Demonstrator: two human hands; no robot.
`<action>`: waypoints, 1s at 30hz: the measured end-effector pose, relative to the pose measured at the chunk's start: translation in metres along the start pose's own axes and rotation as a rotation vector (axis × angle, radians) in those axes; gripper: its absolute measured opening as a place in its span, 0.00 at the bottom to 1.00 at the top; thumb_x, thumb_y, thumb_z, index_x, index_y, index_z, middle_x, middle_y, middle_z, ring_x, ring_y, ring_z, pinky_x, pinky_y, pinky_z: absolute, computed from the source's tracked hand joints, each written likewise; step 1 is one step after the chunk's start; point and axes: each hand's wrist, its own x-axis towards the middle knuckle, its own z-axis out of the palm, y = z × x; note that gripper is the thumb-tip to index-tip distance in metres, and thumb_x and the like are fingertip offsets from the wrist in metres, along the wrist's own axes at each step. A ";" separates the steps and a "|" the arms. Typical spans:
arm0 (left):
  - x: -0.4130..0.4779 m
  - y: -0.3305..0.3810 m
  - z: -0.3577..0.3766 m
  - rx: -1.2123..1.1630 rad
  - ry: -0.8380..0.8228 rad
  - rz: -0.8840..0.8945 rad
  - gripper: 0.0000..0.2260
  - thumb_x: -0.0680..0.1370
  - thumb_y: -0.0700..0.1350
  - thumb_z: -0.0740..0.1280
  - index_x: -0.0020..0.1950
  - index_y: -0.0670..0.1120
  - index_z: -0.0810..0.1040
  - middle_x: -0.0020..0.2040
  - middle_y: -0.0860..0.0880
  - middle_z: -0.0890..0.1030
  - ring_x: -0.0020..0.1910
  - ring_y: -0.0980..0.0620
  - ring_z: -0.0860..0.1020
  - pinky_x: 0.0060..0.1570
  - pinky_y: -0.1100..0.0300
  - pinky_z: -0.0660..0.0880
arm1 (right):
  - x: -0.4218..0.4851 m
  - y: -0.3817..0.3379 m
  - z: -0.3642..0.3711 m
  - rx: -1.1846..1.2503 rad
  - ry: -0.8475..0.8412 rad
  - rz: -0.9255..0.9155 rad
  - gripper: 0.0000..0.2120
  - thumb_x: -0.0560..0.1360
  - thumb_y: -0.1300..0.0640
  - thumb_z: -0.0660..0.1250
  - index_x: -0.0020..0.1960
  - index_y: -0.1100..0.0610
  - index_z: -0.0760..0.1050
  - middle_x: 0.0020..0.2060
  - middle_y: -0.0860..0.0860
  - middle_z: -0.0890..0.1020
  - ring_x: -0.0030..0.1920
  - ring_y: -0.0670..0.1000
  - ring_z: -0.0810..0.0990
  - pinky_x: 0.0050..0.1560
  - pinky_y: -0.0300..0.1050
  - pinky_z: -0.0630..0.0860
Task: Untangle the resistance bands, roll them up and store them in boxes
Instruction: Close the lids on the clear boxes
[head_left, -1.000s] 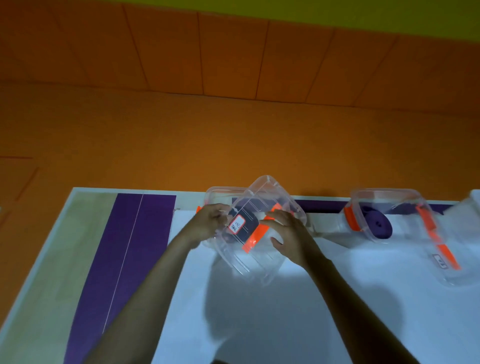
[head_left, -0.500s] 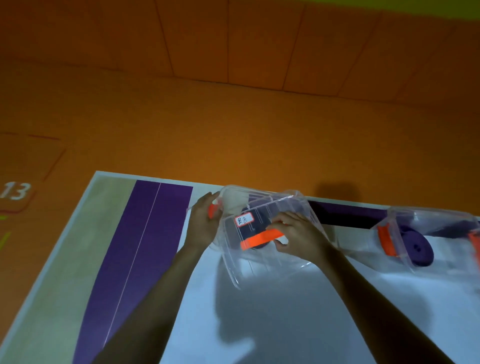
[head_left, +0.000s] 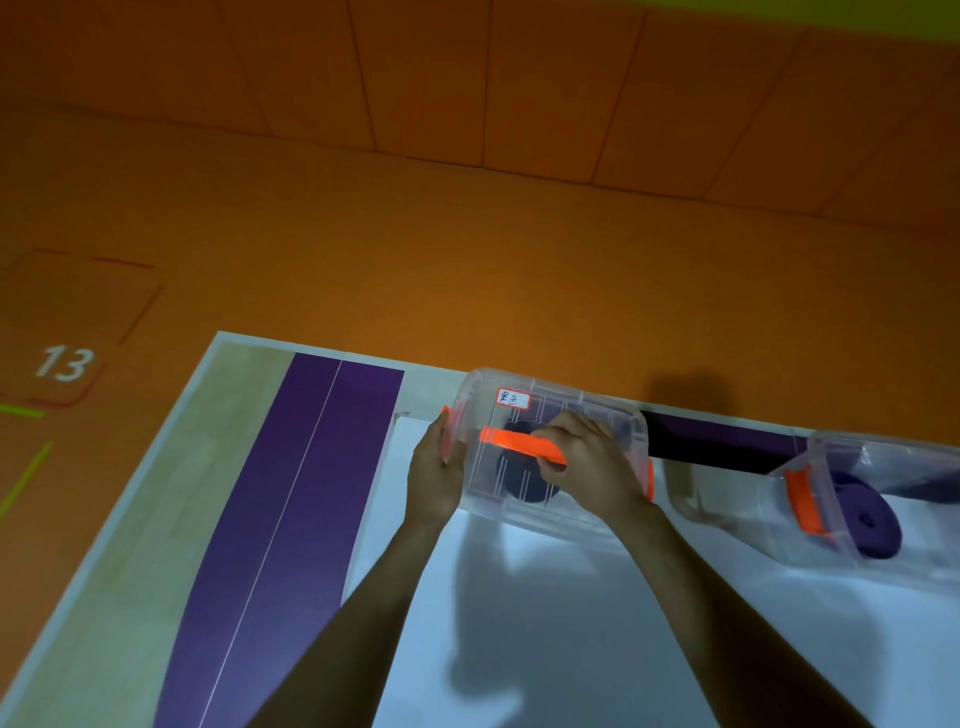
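**Q:** What is each hand doing?

**A:** My left hand (head_left: 435, 475) lies against the left end of the clear box (head_left: 561, 514). Its fingers are nearly straight and press on the wall just beside an orange latch (head_left: 445, 431), so it presses and does not clasp. My right hand (head_left: 589, 467) is on the lid, with its fingers curled round the orange handle (head_left: 511, 444), gripping it.

**Q:** Where is the box, and what does it hold?

**A:** It is at the far edge of the white table (head_left: 519, 649), tilted so that the lid faces me. I cannot tell whether its base touches the table. A dark rolled band (head_left: 519, 483) shows through the lid. A white label (head_left: 513, 399) sits near the lid's far left corner.

**Q:** What is the count?

**A:**
- **Hands:** two.
- **Clear boxes:** two. The second clear box (head_left: 893, 467) stands to the right, apart from the first.
- **Rolled bands:** two, one per box. The second box holds the purple rolled band (head_left: 872, 514).
- **Handles:** one.
- **Orange latches in view:** three. One is at each end of the held box, the right-end latch (head_left: 649, 480) being beside my right wrist. The third latch (head_left: 802, 499) is on the second box.
- **Labels:** one.
- **Flat strips on the table:** two. A wide purple strip (head_left: 291, 493) lies at the left, and a black strip (head_left: 722, 449) runs along the far edge between the boxes.
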 end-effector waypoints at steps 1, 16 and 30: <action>-0.002 -0.001 0.001 0.001 0.018 0.028 0.24 0.86 0.53 0.63 0.82 0.48 0.68 0.75 0.46 0.77 0.73 0.43 0.76 0.72 0.44 0.74 | -0.003 -0.002 0.004 0.010 0.024 0.004 0.17 0.74 0.55 0.78 0.62 0.56 0.84 0.54 0.52 0.83 0.57 0.57 0.83 0.61 0.55 0.76; 0.027 -0.009 0.002 -0.225 -0.047 -0.259 0.22 0.78 0.58 0.74 0.69 0.53 0.76 0.62 0.50 0.82 0.65 0.42 0.80 0.64 0.49 0.77 | -0.074 0.025 0.013 1.088 0.191 1.207 0.26 0.79 0.39 0.71 0.69 0.56 0.78 0.62 0.57 0.83 0.61 0.59 0.83 0.61 0.56 0.79; -0.033 0.003 0.028 0.148 0.289 0.100 0.18 0.86 0.52 0.65 0.72 0.45 0.79 0.51 0.47 0.87 0.45 0.48 0.85 0.54 0.46 0.85 | -0.083 0.013 0.013 0.361 0.565 0.738 0.14 0.87 0.54 0.62 0.65 0.60 0.80 0.37 0.60 0.83 0.37 0.60 0.84 0.38 0.54 0.83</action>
